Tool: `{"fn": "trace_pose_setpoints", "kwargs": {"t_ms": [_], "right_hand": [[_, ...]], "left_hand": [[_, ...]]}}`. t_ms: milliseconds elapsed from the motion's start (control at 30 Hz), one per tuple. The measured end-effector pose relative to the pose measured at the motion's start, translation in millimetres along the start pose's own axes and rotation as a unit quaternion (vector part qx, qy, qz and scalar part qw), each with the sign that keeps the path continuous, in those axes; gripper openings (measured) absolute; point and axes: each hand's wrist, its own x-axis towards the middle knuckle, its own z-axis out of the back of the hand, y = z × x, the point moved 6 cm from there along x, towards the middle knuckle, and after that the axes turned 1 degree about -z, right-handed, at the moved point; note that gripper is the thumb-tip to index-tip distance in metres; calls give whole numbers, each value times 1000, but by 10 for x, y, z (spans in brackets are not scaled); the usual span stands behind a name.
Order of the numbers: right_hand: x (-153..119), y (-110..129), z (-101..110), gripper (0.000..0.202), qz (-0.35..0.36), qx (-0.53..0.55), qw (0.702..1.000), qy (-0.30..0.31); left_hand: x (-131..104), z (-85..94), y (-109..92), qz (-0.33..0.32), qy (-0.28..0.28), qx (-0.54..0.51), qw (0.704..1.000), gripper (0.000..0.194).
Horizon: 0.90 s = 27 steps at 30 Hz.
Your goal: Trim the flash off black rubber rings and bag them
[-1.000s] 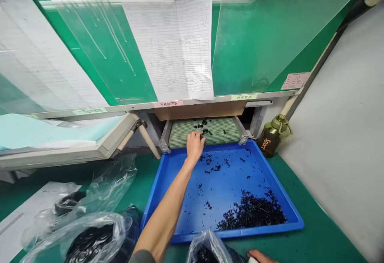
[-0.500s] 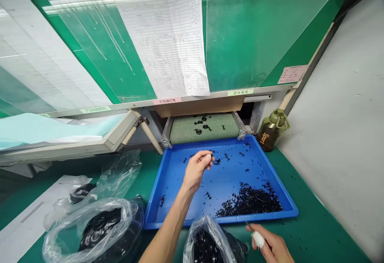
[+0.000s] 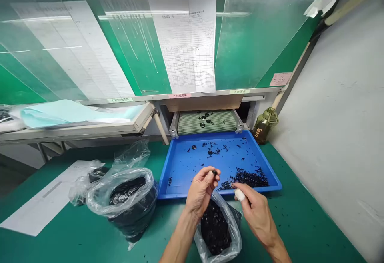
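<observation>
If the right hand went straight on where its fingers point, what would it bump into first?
Probably the bare left hand, pinching a small black part, though relative depth is unclear here.

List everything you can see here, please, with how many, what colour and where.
Tray: one, blue, on the bench
Small pieces: many, black, scattered in the tray, heaped front right
Round parts: several, black, on the belt and in the tray
Belt: one, striped green, behind the tray
Large open bags: two, clear, holding black parts, left and in front of the tray
Bottle: one, greenish, right of the belt
Paper: one sheet, white, bench left
Bench: one, green, underneath
Left hand: one, bare, near the tray's front edge, pinching a small dark part
Right hand: one, white finger wrap, beside it, pinching a thin item
</observation>
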Motion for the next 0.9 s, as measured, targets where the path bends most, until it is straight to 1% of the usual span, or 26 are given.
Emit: {"fn": "trace_pose_setpoints", "kwargs": {"t_ms": [100, 267, 367, 567, 767, 900], "right_hand": [[-7, 158, 5, 37, 21, -16, 1000, -1], [-26, 335, -50, 37, 38, -27, 999, 13], [-46, 362, -85, 37, 41, -28, 999, 14], [-59, 361, -167, 40, 34, -38, 998, 35], [-31, 424, -235, 40, 45, -65, 996, 37], [-6, 460, -314, 41, 42, -97, 993, 51]], "left_hand": [[-104, -17, 41, 9, -8, -16, 1000, 20], [-210, 6, 36, -22, -6, -33, 999, 16], [-245, 69, 28, -32, -8, -14, 999, 16], [-269, 205, 32, -20, -26, 7, 999, 20], [-276, 257, 9, -17, -38, -37, 998, 15], [-263, 312, 39, -7, -58, -54, 997, 24]]}}
